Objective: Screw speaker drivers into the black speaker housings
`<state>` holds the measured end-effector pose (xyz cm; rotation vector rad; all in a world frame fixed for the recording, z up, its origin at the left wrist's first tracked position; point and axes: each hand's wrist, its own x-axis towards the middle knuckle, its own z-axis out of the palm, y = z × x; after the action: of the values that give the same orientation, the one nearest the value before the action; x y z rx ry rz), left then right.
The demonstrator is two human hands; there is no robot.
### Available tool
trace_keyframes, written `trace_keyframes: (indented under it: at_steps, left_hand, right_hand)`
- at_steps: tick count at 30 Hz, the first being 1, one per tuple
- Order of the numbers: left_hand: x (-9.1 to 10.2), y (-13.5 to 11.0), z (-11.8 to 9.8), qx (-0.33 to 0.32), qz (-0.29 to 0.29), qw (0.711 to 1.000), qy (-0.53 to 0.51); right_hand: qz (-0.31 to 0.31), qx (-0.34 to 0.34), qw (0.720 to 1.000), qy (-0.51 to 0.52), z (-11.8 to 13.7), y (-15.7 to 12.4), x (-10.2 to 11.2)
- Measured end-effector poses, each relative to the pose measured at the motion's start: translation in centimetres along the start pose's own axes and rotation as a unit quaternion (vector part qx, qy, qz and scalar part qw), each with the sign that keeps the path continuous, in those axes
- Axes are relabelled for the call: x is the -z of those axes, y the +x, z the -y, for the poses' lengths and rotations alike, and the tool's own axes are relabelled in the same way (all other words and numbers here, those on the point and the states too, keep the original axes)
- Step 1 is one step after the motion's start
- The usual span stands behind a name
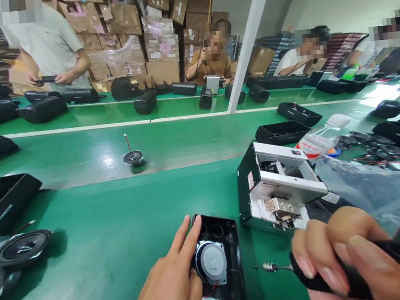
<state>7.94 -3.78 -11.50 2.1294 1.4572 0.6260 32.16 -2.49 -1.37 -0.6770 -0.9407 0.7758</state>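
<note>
A black speaker housing point(235, 260) lies at the bottom centre, its lower end cut off by the frame. Inside it sit speaker drivers, one with a round grey back point(213, 262). My left hand point(170, 280) grips the housing's left side, two fingers stretched along to its top left corner. To the right, my right hand point(344, 254) is wrapped around a black electric screwdriver point(390, 259). Its thin bit points left, just right of the housing and apart from it. Whether a screw is on the tip is too small to tell.
A white and black screw feeder machine point(277, 185) stands right of the housing. Loose speaker drivers point(21, 247) lie at left; one driver point(133, 158) sits on the far strip. A plastic bottle point(322, 136) and clear bag point(370, 190) lie at right. Several people work across.
</note>
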Motion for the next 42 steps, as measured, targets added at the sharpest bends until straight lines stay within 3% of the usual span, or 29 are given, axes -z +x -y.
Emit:
trace_keyframes:
  at_steps: [4,7,13,20,28,31,36,40,42]
  left_hand:
    - [0.4,0.2,0.2,-0.005,0.009,1.0,-0.028]
    - [0.7,0.1,0.7,-0.019,0.0,0.999,-0.043]
    - [0.5,-0.1,1.4,-0.021,0.02,0.999,-0.045]
    - [1.2,-0.1,1.1,-0.016,0.033,0.998,-0.058]
    - [1.1,-0.4,0.5,0.01,0.041,0.998,-0.046]
    - [1.1,-0.4,0.3,0.013,0.025,0.999,-0.027]
    - [1.1,-0.3,1.2,-0.018,0.054,0.998,-0.023]
    - [1.3,-0.4,1.2,-0.012,0.055,0.998,-0.04]
    - [1.7,-0.3,0.7,-0.007,0.02,1.0,-0.006]
  right_hand:
    - [-0.006,0.017,1.0,-0.018,-1.4,-0.1,-2.3]
    - [0.046,0.027,0.998,-0.045,-3.2,-0.2,-3.2]
    - [0.076,0.037,0.994,-0.068,-5.6,-1.2,-2.8]
    - [0.051,0.039,0.992,-0.107,-6.6,-1.7,-2.4]
    - [0.071,0.02,0.991,-0.115,-8.0,-2.3,-1.5]
    - [0.09,0.03,0.988,-0.121,-8.2,-2.7,-1.1]
    - [0.134,0.03,0.975,-0.178,-7.9,-2.9,-1.2]
    - [0.07,0.034,0.993,-0.092,-6.7,-2.4,-1.9]
    - [0.053,0.016,0.997,-0.046,-5.5,-2.1,-2.1]
